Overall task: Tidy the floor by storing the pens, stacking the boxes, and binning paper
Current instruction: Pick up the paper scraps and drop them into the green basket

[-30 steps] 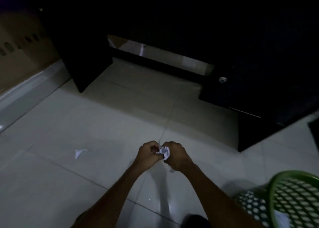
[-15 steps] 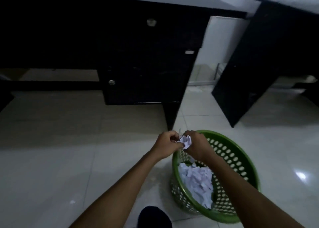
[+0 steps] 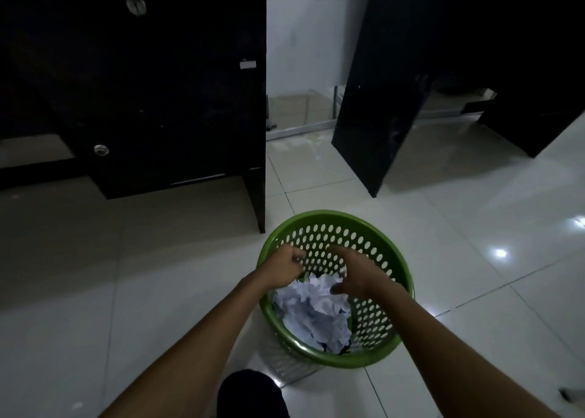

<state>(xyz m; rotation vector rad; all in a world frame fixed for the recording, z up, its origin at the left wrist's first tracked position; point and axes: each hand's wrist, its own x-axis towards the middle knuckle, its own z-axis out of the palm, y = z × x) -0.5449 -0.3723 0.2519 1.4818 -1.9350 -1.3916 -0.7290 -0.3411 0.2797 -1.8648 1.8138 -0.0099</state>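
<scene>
- Green basket [image 3: 399,341] with round holes in its wall is standing on the pale tiled floor [image 3: 126,291], just in front of the foot of the black desk [image 3: 158,85].
- Crumpled white paper [image 3: 316,310] is lying piled inside the basket, filling the bottom and heaping toward the near-left wall.
- Left hand [image 3: 281,270] is hovering over the basket's left rim, fingers curled in loosely, not a tight fist; cannot tell if anything is pinched between them, too dark and blurred.
- Right hand [image 3: 354,275] is reaching over the middle of the basket, palm down, fingers spread and stretched forward, thumb hanging below; nothing is gripped in it.
- Right hand is sitting just above the paper pile, thumb tip near the top of the heap; cannot tell if it is touching.
- The two hands are near each other but apart, with a gap showing the basket's far wall between them.
- Both forearms are coming in bare from the bottom edge, crossing the near rim.
- A dark rounded shape [image 3: 250,395] is sitting at the bottom edge between the arms, just beside the basket's near-left side; cannot tell what it is.
- A second black panel [image 3: 380,100] is standing on the floor at the far right, well apart from the basket.
- Bright light spots are reflecting off the tiles to the right.
</scene>
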